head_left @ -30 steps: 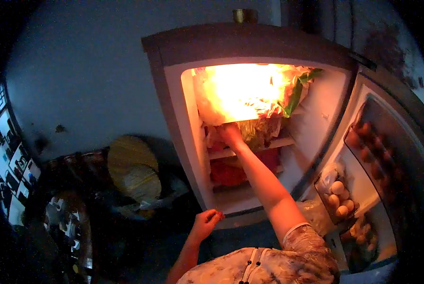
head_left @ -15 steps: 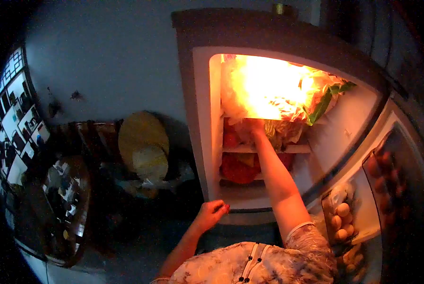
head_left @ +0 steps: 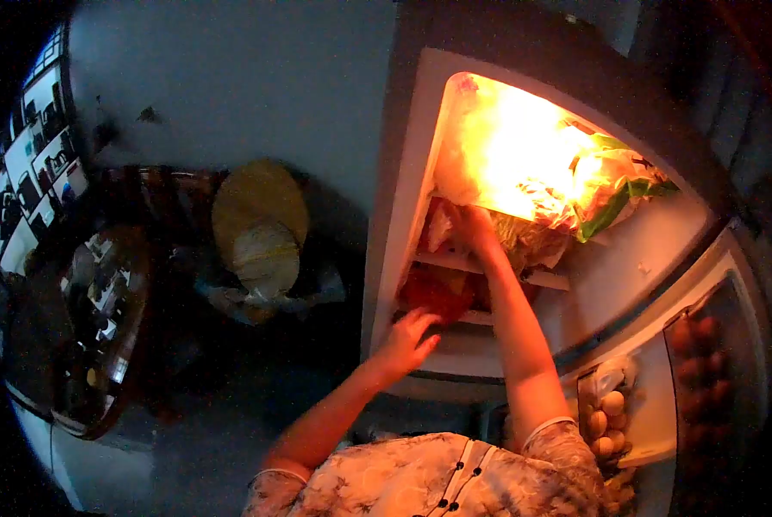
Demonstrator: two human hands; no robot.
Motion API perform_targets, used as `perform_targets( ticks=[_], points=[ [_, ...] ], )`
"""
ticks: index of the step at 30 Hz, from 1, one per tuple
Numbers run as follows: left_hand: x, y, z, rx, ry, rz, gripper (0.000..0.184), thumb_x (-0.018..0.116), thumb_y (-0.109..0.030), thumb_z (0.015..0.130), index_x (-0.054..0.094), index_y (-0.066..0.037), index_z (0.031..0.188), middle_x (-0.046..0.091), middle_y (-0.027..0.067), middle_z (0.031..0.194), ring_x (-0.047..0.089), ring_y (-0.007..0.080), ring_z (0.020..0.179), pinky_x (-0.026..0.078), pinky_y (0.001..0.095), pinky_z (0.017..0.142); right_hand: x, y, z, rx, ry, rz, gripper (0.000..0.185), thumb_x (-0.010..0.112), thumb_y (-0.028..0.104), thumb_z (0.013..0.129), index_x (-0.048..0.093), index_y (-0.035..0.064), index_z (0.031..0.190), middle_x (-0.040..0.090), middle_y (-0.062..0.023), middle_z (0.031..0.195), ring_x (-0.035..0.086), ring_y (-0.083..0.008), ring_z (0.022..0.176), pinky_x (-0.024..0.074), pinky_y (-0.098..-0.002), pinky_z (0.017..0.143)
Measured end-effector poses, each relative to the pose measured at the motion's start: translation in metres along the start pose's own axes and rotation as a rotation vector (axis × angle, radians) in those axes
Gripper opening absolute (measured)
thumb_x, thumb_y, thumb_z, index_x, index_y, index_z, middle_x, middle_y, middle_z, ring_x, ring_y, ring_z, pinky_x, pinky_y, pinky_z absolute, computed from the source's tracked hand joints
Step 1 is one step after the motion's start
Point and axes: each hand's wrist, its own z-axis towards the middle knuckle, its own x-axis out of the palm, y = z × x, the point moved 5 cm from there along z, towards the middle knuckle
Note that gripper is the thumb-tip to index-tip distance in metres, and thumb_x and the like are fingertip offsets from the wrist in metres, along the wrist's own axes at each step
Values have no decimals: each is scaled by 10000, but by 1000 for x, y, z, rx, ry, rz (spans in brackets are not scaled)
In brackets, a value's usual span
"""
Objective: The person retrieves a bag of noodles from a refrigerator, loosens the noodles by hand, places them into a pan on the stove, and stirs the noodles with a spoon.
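The plastic bag (head_left: 440, 227) by the right hand (head_left: 472, 227) looks soft, perhaps slippery — best cupped underneath; right grip can't be told — left hand (head_left: 406, 346) fingers apart.

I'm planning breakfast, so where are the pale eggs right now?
In the head view, the pale eggs are at lower right, in the open fridge door, just right of the right sleeve and well below the right hand.

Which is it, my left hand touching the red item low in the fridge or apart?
Cannot tell. In the head view, the left hand overlaps the lower edge of the red item, but neither contact nor gap shows.
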Motion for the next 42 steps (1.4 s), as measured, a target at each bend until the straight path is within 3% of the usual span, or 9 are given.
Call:
perform_targets(
  ticks=[8,10,13,19,22,26,33,35,42],
  points=[
    [-14,-26,66,-5,-129,461,671,629,-152,767,323,-81,1359,272,146,1423,212,345,1324,167,427,1093,-77,88,-40,36,-443,-152,234,674,160,752,600,29,931,621,-132,874,599,-271,831,483,-340,705],
    [-10,-14,83,69,-135,433,688,632,-148,763,308,-76,1367,261,152,1428,203,348,1328,165,426,1094,-93,95,-23,-280,-689,-192,453,727,186,713,531,-16,1067,565,-170,964,531,-328,916,446,-375,811],
    [1,13,105,172,-185,384,695,638,-127,754,310,-57,1363,252,159,1430,192,358,1331,182,435,1091,-78,73,27,-42,-427,-109,1020,732,503,642,223,-2,1367,303,-265,1359,349,-395,1225,333,-422,995],
    [-5,13,112,229,-219,452,569,645,-119,745,404,-19,1251,332,225,1332,325,393,1235,294,408,1043,-70,35,60,191,-253,201,824,736,366,704,351,-30,1316,527,-200,1192,497,-267,1124,397,-358,937],
    [-10,-4,101,177,-176,459,534,640,-111,746,433,-16,1230,384,231,1288,352,392,1214,305,409,1032,-76,8,60,28,-349,809,280,596,174,839,604,-5,1054,634,-78,966,561,-141,952,454,-285,822],
    [-16,-12,98,110,-171,449,435,642,-104,744,501,-31,1149,441,225,1231,377,382,1205,357,416,987,-69,-29,57,287,-319,1625,362,566,260,886,535,8,1144,562,-91,1037,568,-207,829,493,-337,742],
    [-52,-110,106,359,-580,640,464,605,-163,799,445,-59,1222,423,196,1296,372,406,1208,301,495,1010,-82,-23,52,263,-541,1230,328,639,205,827,582,-8,1068,600,-87,882,561,-188,797,495,-343,649],
    [-56,-141,118,341,-611,674,480,611,-159,791,435,-56,1226,424,210,1289,368,408,1210,279,494,1026,-75,-3,55,295,-204,386,339,655,209,799,595,-40,1022,625,-102,876,567,-207,828,483,-325,710],
    [-54,-115,166,255,-678,786,569,653,-78,718,435,-69,1243,317,213,1354,271,418,1261,273,469,1042,-100,26,20,-31,-397,467,759,672,312,775,295,-62,1316,535,-255,1154,506,-281,1120,378,-328,960]
  ],
)
